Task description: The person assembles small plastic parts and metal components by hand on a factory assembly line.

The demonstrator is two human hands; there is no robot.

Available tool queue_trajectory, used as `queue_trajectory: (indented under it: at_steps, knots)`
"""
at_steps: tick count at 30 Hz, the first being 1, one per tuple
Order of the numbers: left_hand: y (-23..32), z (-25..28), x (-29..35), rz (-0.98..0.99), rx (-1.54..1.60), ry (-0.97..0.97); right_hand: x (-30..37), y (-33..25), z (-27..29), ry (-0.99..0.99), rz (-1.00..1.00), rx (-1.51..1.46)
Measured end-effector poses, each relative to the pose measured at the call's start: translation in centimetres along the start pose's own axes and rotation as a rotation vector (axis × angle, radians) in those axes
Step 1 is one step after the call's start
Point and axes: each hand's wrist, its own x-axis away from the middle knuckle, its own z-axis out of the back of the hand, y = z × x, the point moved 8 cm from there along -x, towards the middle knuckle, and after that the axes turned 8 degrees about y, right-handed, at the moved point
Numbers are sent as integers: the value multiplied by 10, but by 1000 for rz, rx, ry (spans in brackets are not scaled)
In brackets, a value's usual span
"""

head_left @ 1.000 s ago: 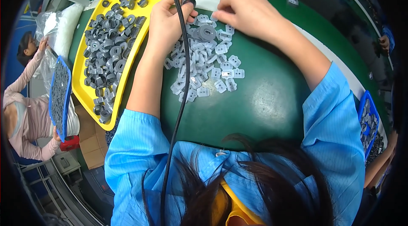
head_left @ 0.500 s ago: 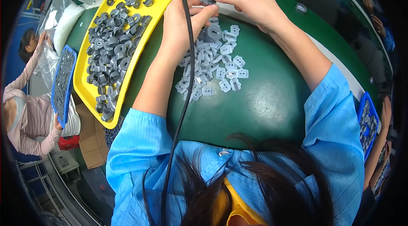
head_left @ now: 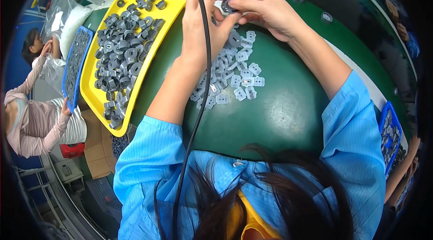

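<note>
A small dark grey plastic ring-shaped part (head_left: pixel 228 6) is held between my two hands above the far side of the table. The fingers and thumb of my left hand (head_left: pixel 203 30) close on it from the left. From the right, my right hand (head_left: pixel 269 12) pinches it with thumb and forefinger. Below them lies a loose pile of translucent pale plastic pieces (head_left: pixel 230 66), each with small holes. One grey ring part (head_left: pixel 234 39) rests at the pile's far end, partly under my hands. To the left, a yellow tray (head_left: pixel 173 3) holds many similar grey ring parts (head_left: pixel 119 52).
A black cable (head_left: pixel 208 46) hangs across the view before my left arm. On the left, a person (head_left: pixel 40 118) touches a blue tray (head_left: pixel 77 66) of small dark parts. Another blue tray (head_left: pixel 389 136) stands at right, near other people's arms. Clear pieces (head_left: pixel 327 17) sit beyond the pale strip.
Both hands have come slightly nearer with the grey part, which is turned differently between the fingers. My right fingers are now curled closer around it.
</note>
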Motion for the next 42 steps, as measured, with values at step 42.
queue_trajectory:
  at_steps: [42]
  knots:
    - [-55,5,1,274,59,-46,20,-22,-12,-234,270,1225]
